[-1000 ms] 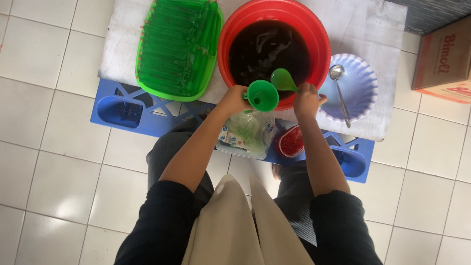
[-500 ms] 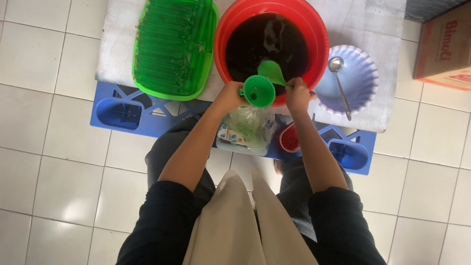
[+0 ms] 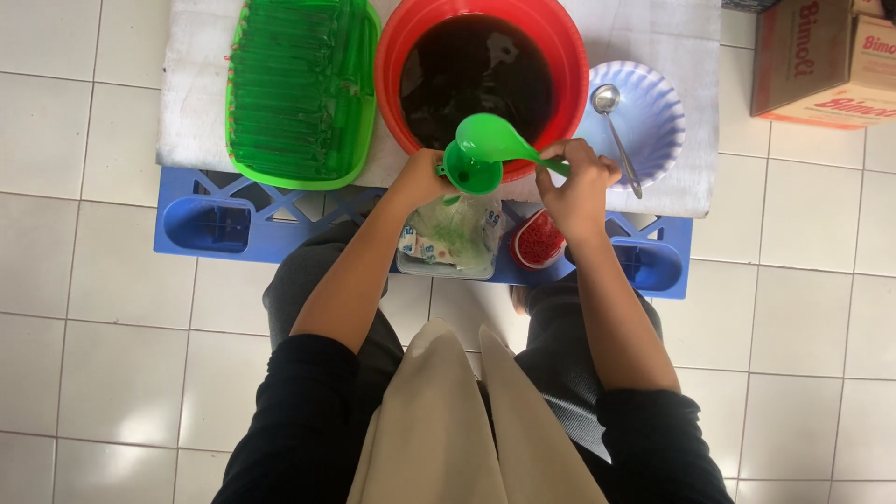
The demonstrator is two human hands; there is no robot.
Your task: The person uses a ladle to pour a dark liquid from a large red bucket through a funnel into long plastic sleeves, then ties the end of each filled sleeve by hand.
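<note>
The green ladle [image 3: 499, 140] has swung up over the green funnel [image 3: 469, 171], the right hand [image 3: 577, 185] fingers pinching its handle, the left hand [image 3: 420, 179] fingers wrapped round the funnel at the red basin [image 3: 392, 84] near edge

One red basin [image 3: 392, 75], one funnel [image 3: 467, 173], one ladle [image 3: 495, 140], one spoon [image 3: 611, 117].

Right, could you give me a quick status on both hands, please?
Left hand holds green funnel. Right hand tips green ladle over it. Red basin of dark liquid behind.
</note>
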